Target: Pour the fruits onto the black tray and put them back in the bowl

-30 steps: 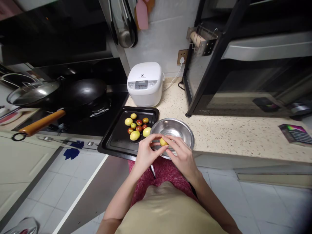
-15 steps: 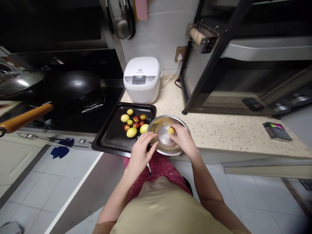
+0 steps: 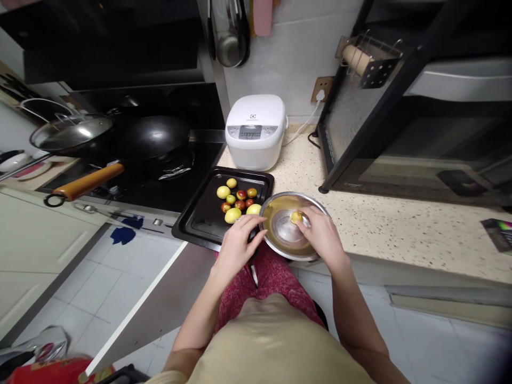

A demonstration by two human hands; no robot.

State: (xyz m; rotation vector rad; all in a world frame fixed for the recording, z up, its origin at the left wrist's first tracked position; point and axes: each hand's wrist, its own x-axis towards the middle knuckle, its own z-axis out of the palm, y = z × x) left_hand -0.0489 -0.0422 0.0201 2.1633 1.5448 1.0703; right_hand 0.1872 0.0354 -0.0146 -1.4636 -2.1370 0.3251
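A small yellow-brown fruit, seemingly a jujube (image 3: 296, 217), is pinched between the thumb and fingers of my right hand (image 3: 320, 229), over the inside of a shiny metal bowl (image 3: 276, 242). My left hand (image 3: 239, 241) is at the bowl's left rim, thumb and fingers apart, with nothing seen in it. Whether its fingertips touch the rim, I cannot tell. Left of the bowl lies a black baking tray (image 3: 204, 224). On it are several red-brown jujubes (image 3: 240, 205) and several yellow fruits like lemons (image 3: 232, 215), one partly hidden behind the bowl and my left hand.
A white rice cooker (image 3: 256, 133) stands behind the tray, its cord running to a wall socket (image 3: 321, 89). To the left, a wok (image 3: 156, 136) with a wooden handle (image 3: 90, 181) sits on the stove. A black oven (image 3: 424, 149) is at right, near a small box (image 3: 498, 234).
My view has turned to the left, so everything appears further right. My right hand keeps the jujube over the bowl, and my left hand stays by the rim.
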